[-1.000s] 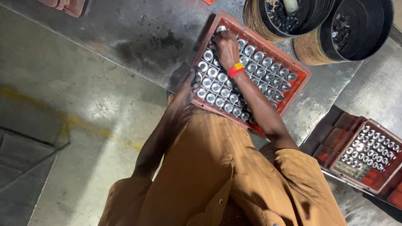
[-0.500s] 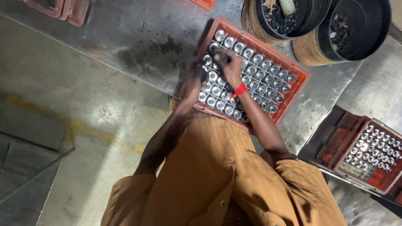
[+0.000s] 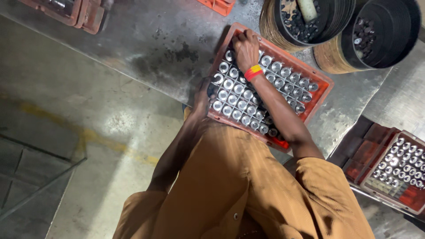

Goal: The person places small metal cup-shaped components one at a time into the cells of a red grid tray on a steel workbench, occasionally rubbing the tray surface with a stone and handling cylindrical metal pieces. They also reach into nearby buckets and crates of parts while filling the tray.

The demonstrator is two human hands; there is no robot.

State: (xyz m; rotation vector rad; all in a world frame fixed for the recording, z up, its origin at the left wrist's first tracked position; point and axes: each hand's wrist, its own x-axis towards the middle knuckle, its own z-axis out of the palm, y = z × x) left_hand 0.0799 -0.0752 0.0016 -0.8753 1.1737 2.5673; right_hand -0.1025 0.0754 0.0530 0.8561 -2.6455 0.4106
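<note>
Our right hand [image 3: 246,45] is curled down at the far corner of the orange crate [image 3: 319,98], fingers closed among the metal cylinders [image 3: 241,95] standing upright in rows; we cannot tell whether it actually has one pinched or just presses on the tops. Our left hand [image 3: 202,98] sits against the crate's near-left edge, seemingly bracing it, but the fingers are mostly behind the rim, so its grip cannot be told. The crate lies on the steel table [image 3: 146,40], tilted in view, almost full. To do this well we judge: keep the left hand steadying the crate, take one cylinder by its top, lift straight up so neighbours are not tipped (they stand touching, tight rows). Hard to make out: the right fingertips are hidden under the knuckles, our forearm covers a diagonal strip of cylinders, our brown shirt [image 3: 230,186] hides the crate's near corner. The two black bins [image 3: 389,48] at top right are cut by the frame edge, contents dark small parts, unclear. A second tray [image 3: 398,168] of cylinders at right is partly cut off.
</note>
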